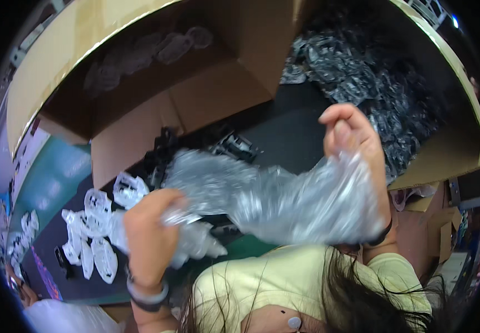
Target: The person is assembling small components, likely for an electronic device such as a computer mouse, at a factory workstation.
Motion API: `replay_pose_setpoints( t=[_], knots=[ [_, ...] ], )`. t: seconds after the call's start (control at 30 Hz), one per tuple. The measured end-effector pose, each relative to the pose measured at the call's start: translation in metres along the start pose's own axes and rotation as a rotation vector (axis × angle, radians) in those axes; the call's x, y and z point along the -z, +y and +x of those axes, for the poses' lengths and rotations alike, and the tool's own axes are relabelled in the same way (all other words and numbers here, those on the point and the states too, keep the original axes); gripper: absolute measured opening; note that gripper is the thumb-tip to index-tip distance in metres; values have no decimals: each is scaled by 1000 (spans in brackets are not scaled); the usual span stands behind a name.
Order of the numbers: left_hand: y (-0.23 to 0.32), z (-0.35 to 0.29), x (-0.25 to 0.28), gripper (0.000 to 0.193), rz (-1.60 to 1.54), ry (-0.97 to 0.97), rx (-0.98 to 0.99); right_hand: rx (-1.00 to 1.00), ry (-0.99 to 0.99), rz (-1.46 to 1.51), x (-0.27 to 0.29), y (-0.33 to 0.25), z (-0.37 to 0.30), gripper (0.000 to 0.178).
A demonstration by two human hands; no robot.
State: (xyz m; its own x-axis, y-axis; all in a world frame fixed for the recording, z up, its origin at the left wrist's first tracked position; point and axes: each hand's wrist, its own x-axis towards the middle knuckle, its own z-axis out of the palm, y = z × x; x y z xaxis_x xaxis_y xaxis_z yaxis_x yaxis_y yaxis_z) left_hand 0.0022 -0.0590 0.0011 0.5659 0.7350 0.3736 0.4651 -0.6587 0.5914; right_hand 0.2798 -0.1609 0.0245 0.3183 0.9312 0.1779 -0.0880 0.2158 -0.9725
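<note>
A crumpled clear plastic bag [284,200] stretches between my two hands in front of my chest. My left hand [154,230] is closed, pinching the bag's left end. My right hand [356,136] has its fingers curled toward the thumb, with the other end of the film gathered at its palm and hanging over the wrist. Below and left of the bag, beside my left hand, lie several white translucent plastic parts [98,213]. Behind the bag, small black plastic parts [231,145] rest on the dark work surface [290,125].
An open cardboard box [218,91] on its side holds a few pale parts at the back left. Another carton [462,158] at the right contains a heap of clear-bagged dark pieces [362,83]. Far left, another person's hand [28,294] is near more white parts [26,233].
</note>
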Motion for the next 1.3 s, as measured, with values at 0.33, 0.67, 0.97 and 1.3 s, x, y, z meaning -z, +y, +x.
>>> replay_pose_setpoints(
  t=[0.33,0.67,0.97,1.3],
  knots=[
    [145,50,-88,54,-1201,-77,47,47,110,-67,-18,7,-43,49],
    [314,-16,-341,25,-1143,-611,-789,779,333,1538,177,82,-230,27],
    [331,-29,-504,39,-1432,-888,303,79,1395,313,274,143,-273,33],
    [245,16,-301,43,-492,-1530,-196,-997,429,-1521,391,346,-252,59]
  ],
)
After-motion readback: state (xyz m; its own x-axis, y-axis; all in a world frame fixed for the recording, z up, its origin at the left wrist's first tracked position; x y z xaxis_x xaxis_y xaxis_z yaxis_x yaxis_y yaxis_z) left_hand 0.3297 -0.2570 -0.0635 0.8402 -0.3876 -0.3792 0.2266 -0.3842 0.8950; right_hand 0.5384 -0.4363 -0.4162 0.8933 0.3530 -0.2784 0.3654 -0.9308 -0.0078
